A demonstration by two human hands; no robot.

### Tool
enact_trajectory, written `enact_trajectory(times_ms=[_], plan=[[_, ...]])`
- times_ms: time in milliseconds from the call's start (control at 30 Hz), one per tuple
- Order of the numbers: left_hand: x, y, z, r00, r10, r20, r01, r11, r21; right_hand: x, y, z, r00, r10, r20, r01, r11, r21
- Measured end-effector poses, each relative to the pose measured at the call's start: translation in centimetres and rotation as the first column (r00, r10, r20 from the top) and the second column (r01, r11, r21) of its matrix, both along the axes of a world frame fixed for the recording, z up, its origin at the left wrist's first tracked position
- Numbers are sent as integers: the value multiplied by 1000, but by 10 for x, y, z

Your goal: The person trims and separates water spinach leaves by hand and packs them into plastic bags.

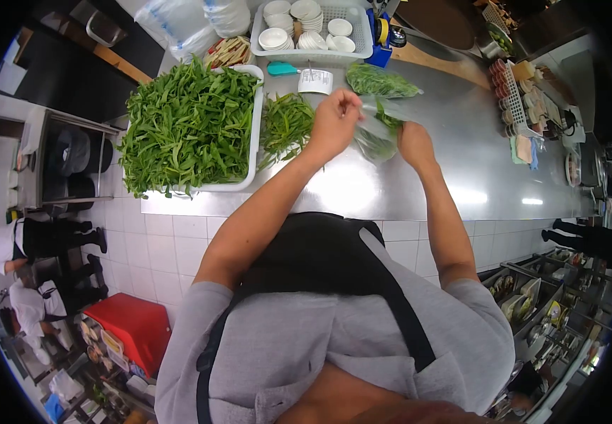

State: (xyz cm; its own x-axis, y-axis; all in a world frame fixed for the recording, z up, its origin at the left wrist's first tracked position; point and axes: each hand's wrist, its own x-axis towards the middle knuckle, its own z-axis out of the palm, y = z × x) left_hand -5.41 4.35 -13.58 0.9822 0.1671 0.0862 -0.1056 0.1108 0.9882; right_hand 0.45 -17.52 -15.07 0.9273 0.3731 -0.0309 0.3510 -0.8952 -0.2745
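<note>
A clear plastic bag [375, 141] with leafy greens in its lower part stands between my hands over the steel counter. My right hand [417, 145] is closed on the bag's right side, near some leaves at its mouth. My left hand [334, 126] has its fingers curled in a pinch at the bag's upper left edge; the exact contact is hard to make out. Just left of that hand lies a loose pile of leafy greens [285, 124]. A large white tub [257, 127] heaped with cut leafy greens [189, 127] stands farther left. Behind the bag lies another filled bag of greens [382, 80].
On the steel counter [475, 162], a white basket [362, 51] of small bowls stands at the back. Near it are a labelled white container [315, 80], a teal object [282, 68] and a blue tape dispenser [379, 42]. Other people [37, 304] are at the far left.
</note>
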Motion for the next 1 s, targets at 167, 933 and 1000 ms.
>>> enact_trajectory(times_ms=[167, 933, 1000], plan=[[-10, 0, 12, 997, -80, -17, 69, 709, 702, 15, 19, 22, 990, 44, -132, -83, 949, -305], [-8, -23, 48, 980, -201, 1, 142, 696, 704, 63, 57, 3, 891, 20, -453, -58, 996, -69], [-5, -20, 45, 984, -174, -34, 148, 702, 697, 60, 55, 13, 930, 100, -354, -100, 995, 19]])
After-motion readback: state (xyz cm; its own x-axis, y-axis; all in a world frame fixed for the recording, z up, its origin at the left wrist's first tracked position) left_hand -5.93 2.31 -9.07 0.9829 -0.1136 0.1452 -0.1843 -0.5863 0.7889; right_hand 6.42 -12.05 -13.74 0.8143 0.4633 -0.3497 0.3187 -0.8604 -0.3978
